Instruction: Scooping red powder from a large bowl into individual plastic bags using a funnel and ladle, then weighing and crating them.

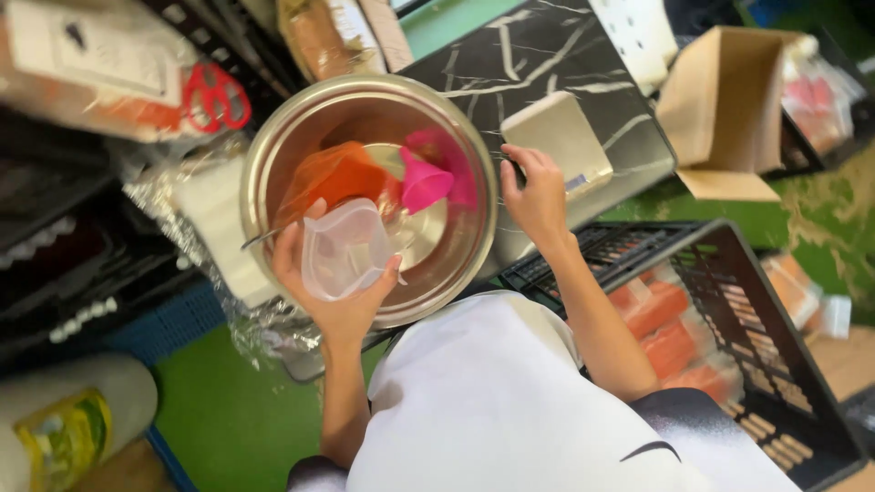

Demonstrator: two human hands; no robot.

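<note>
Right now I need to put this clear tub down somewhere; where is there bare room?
The dark marbled counter is bare beyond the steel bowl, up to the white scale under the right hand. The green floor below the left hand holding the clear tub is also open. Left of the bowl, foil and packets crowd in.

A clear plastic cup, empty and translucent with a rounded, slightly heart-like rim, is gripped in the left hand and tipped on its side, its open mouth facing the camera. It sits over the seven o'clock edge of a large round steel mixing bowl. Inside the bowl lies a heap of orange-red powder at ten o'clock, and a pink funnel tilted near the centre, toward two o'clock.
</note>
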